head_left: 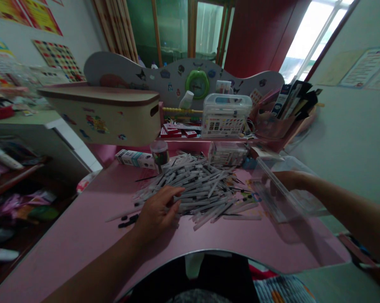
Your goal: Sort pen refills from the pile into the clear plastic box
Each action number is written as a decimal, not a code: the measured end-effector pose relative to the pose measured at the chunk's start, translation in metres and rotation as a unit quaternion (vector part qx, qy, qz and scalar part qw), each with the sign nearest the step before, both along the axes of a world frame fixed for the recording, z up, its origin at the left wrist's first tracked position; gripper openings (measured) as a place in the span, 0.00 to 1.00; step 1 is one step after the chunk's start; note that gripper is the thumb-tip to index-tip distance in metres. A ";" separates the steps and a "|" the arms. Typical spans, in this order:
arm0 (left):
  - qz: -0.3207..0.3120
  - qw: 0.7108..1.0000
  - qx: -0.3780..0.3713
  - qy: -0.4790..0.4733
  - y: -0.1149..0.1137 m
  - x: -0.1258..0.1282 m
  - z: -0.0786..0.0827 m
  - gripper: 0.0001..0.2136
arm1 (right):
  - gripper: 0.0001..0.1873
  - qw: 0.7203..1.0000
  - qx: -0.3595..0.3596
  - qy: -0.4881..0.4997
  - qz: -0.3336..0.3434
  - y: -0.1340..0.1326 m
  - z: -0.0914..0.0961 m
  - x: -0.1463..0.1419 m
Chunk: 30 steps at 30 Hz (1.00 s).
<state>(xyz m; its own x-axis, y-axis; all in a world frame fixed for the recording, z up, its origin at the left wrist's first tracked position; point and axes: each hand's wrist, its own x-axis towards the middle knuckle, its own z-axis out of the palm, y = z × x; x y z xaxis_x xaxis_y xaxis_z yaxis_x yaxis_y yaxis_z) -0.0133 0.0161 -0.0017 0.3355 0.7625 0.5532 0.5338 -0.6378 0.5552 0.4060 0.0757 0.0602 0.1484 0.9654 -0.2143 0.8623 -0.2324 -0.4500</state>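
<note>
A large heap of pens with whitish translucent barrels is spread over the pink desk. At its near left edge rests my left hand, thumb and index finger apart, touching the pens with nothing visible in its grasp. Several black pen caps lie beside that hand. On the right stands a clear plastic box, with some pens seen through its wall. My right hand reaches into this box; its fingers are blurred behind the plastic, so what they hold is hidden.
Behind the heap are a small round tub, a printed carton and a clear pen case. A lidded cream bin overhangs the back left. On the shelf stand a carry case, a green clock and a pen holder.
</note>
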 end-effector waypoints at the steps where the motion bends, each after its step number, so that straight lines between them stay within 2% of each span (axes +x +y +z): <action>1: 0.002 1.000 -0.001 -0.001 0.000 0.000 0.000 0.13 | 0.10 0.998 -0.058 0.012 -0.006 -0.001 0.000 0.000; 3: 0.004 1.000 0.001 -0.002 0.000 0.001 0.001 0.13 | 0.13 0.984 -0.172 0.046 0.004 -0.004 0.001 0.001; 6: -0.006 1.000 0.008 0.001 0.001 0.001 0.001 0.12 | 0.13 0.961 -0.263 0.084 0.010 -0.005 0.000 0.002; 13: -0.001 1.000 0.014 0.009 0.000 -0.001 0.002 0.12 | 0.12 0.946 -0.313 0.088 0.011 0.006 -0.013 0.015; 17: 0.001 1.000 0.005 0.015 -0.001 0.000 0.003 0.12 | 0.08 0.938 -0.339 0.068 0.004 0.005 -0.017 0.014; 20: 0.000 1.000 0.000 0.019 -0.001 -0.001 0.003 0.12 | 0.05 0.946 -0.318 0.066 0.002 -0.002 -0.010 0.008; 23: -0.004 1.000 0.006 0.018 0.000 -0.001 0.002 0.12 | 0.05 0.958 -0.277 0.074 0.002 -0.004 0.007 0.002; 27: -0.003 1.000 0.008 0.011 0.000 0.000 0.002 0.12 | 0.05 0.979 -0.199 0.049 0.004 0.003 0.049 0.006; 30: 0.001 1.000 0.006 0.010 -0.001 0.002 0.004 0.12 | 0.03 0.996 -0.086 0.009 0.037 0.000 0.088 0.006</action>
<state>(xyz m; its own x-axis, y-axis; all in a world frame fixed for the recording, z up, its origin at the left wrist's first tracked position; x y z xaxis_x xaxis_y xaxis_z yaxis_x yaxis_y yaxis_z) -0.0113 0.0150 0.0020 0.3451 0.7566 0.5554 0.5470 -0.6430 0.5360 0.4116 0.0754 0.1482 0.0725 0.9225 -0.3792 0.8721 -0.2431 -0.4246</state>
